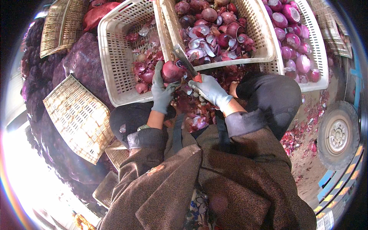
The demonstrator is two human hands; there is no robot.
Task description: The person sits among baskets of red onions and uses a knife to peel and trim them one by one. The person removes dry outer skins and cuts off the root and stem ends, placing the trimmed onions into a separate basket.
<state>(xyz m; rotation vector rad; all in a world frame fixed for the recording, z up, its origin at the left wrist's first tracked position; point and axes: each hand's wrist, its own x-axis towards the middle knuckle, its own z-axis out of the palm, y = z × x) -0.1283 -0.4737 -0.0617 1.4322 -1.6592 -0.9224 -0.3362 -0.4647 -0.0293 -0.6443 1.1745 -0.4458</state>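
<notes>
My gloved left hand (163,93) grips a red onion (171,72) that still wears its dry outer skin. In my gloved right hand (209,89) is a knife (186,61) with an orange handle, its blade pointing up and left against the onion's right side. Directly ahead, a white plastic crate (224,65) holds unpeeled red onions (209,15) and loose skins. To its left stands a second crate (115,96) with skins and a few onions in the bottom. Glossy peeled onions (303,63) lie in a crate (322,63) at the right.
Dark mesh sacks (86,57) are piled at the left, with an upturned crate (80,118) leaning there. Onion skins (198,119) litter the ground between my knees. At the far right is a wheel (338,135) beside a striped yellow-and-black edge (335,198).
</notes>
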